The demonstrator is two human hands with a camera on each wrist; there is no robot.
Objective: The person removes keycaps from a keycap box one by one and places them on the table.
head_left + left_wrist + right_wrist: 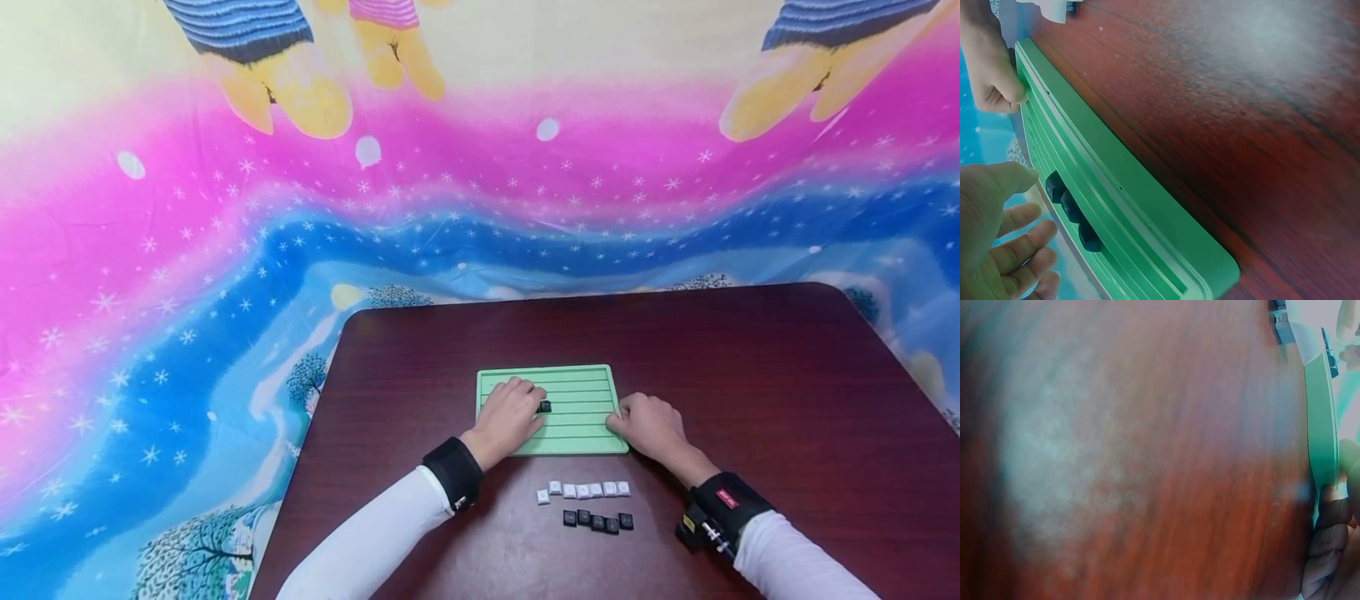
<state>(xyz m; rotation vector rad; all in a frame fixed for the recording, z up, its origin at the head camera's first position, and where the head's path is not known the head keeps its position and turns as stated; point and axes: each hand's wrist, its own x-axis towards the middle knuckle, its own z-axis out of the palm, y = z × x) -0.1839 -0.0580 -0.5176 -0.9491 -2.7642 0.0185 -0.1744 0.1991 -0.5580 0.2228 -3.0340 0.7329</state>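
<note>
A light green tray (577,452) with long parallel ridges lies on the table. On it sit 3 black keycaps (1071,206) in a row along one groove; the head view shows one black keycap (546,407) beside my fingers, the rest hidden by my left hand. That left hand (512,417) is over the tray's left half, its fingers relaxed and spread just beside the keycaps, holding nothing. At the tray's right edge, my right hand (651,423) grips the rim, thumb on top and the other fingers curled at the side.
In front of the tray, a row of several white keycaps (582,492) lies on the dark red-brown table (787,375). Nearer still is a row of several black keycaps (597,523). A colourful printed cloth (480,192) hangs behind the table.
</note>
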